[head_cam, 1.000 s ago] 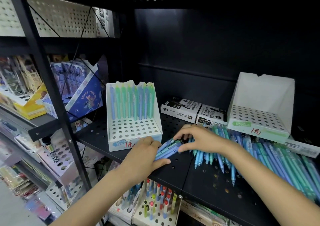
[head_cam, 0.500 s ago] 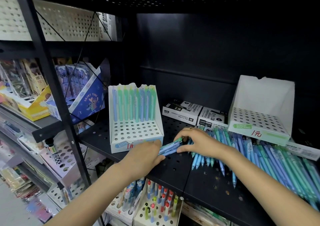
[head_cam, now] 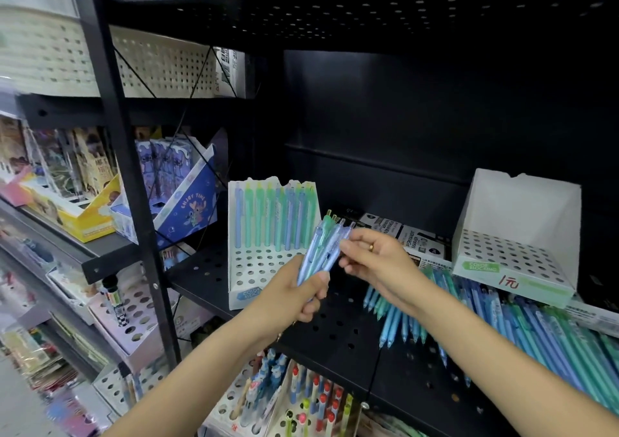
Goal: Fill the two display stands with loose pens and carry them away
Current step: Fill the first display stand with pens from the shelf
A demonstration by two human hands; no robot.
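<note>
My left hand [head_cam: 294, 297] is gripping a bundle of blue and green plastic pens [head_cam: 326, 249]. My right hand [head_cam: 375, 259] is pinching one tip; I should be squaring them before slotting into the white perforated cardboard stand [head_cam: 254, 269].

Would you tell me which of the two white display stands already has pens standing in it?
The left display stand, just behind the left hand, has a back row of pens. The right display stand shows only empty holes.

1. The shelf [head_cam: 335, 333] was black with round holes.
2. The two stands, one at its left edge [head_cam: 264, 269] and one at the back right [head_cam: 512, 255], were white with holes.
3. The loose pens [head_cam: 536, 329] were blue and green.
</note>
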